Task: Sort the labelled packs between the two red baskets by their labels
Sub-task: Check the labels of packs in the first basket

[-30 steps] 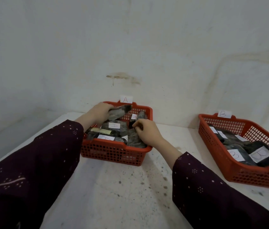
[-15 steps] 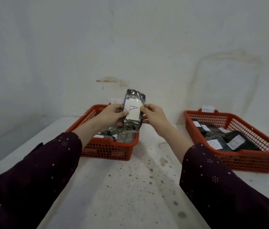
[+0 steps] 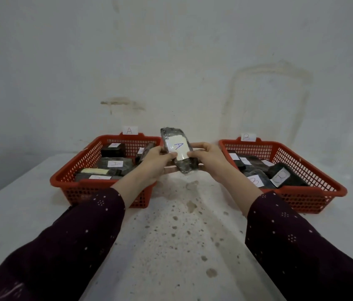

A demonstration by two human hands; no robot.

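I hold a silvery dark pack (image 3: 178,152) with a white label marked A upright between the two baskets. My left hand (image 3: 155,162) grips its left edge and my right hand (image 3: 207,159) grips its right edge. The left red basket (image 3: 78,181), tagged A on its back rim, holds several dark packs with white labels, some reading A. The right red basket (image 3: 314,187), tagged B, holds several dark packs, some labelled B.
Both baskets stand on a white speckled table (image 3: 171,240) against a stained white wall (image 3: 171,61). The table's left edge runs diagonally at the left. My dark dotted sleeves fill the lower corners.
A second ago both hands were in the left basket; they lifted the A pack out. Since half a second ago the pack has stayed in both hands, tilting a little, as the camera shifted.
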